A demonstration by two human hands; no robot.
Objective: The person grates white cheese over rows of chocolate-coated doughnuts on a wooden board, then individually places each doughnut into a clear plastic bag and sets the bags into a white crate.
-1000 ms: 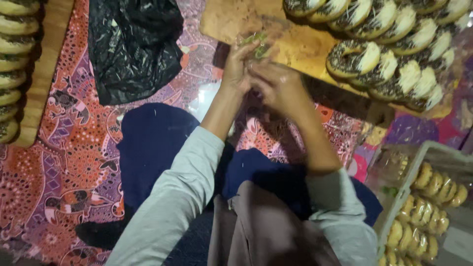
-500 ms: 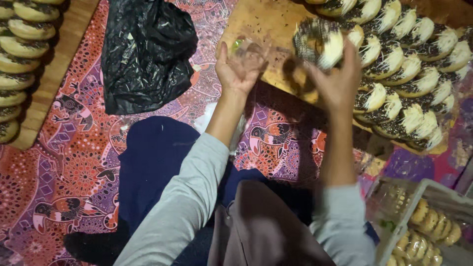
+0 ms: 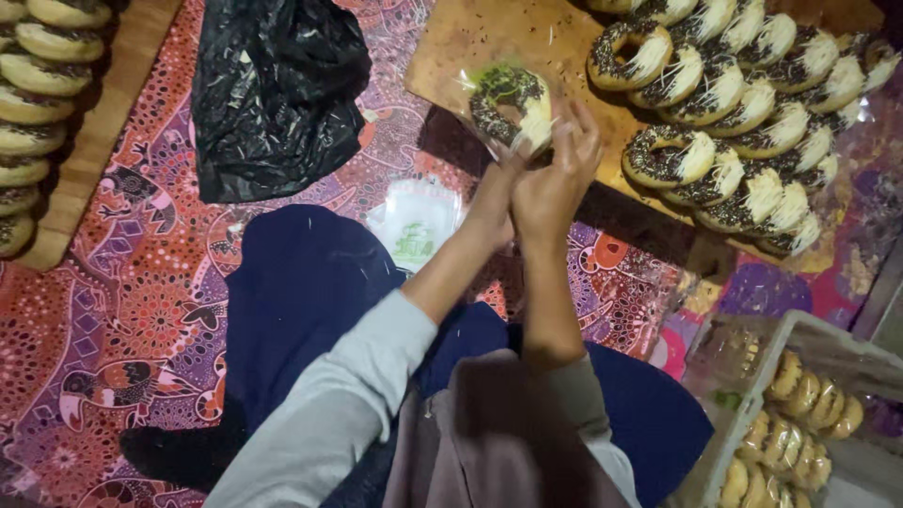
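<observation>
Since half a second ago the right hand [image 3: 555, 183] has come off the board and in beside the left hand [image 3: 497, 188], bringing a doughnut [image 3: 511, 105] that now sits in a clear plastic wrapper [image 3: 489, 127].

Nearest, at lower right, a pale crate [image 3: 752, 376] holds rows of small wrapped golden pastries [image 3: 800, 423]. Both hands are raised together over the lap, touching, fingers closed on the wrapper's lower edge; the chocolate-sprinkled, cheese-topped doughnut stands just above their fingertips.

A little beyond the hands a flat stack of clear bags [image 3: 414, 221] lies on the patterned red and purple cloth [image 3: 122, 310] that covers the floor. Farther out, a wooden board [image 3: 470, 42] carries overlapping rows of topped doughnuts [image 3: 743, 122]. A crumpled black plastic bag [image 3: 277, 94] lies left of it, and at far left another board [image 3: 103, 122] holds plain doughnuts [image 3: 38, 85].
</observation>
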